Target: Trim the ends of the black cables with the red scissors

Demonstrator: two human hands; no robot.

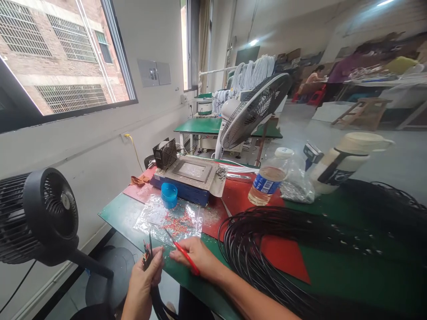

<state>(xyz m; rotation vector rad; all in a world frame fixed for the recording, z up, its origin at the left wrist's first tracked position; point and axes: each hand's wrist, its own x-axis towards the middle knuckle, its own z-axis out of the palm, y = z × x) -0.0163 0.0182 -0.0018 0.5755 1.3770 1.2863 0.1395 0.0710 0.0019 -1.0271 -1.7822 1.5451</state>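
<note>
My left hand [144, 276] is closed around a bundle of black cables [156, 298]. Their cut ends stick up above the fingers, with thin red and pale inner wires showing. My right hand [199, 257] grips red-handled scissors [185, 256], whose thin metal tips point up and left over the table, close to the cable ends. Just beyond them, a clear plastic bag [142, 218] lies flat with many small red and pale scraps [176, 226] on it. A blue round tub [169, 195] stands at the bag's far side.
A blue-sided hot plate [182, 189] with a small black fan [164, 154] is behind the tub. Coiled black cables [247, 249] cover the right side, near a bottle [265, 184] and a jug [340, 164]. A black fan [50, 213] stands left. People work far back.
</note>
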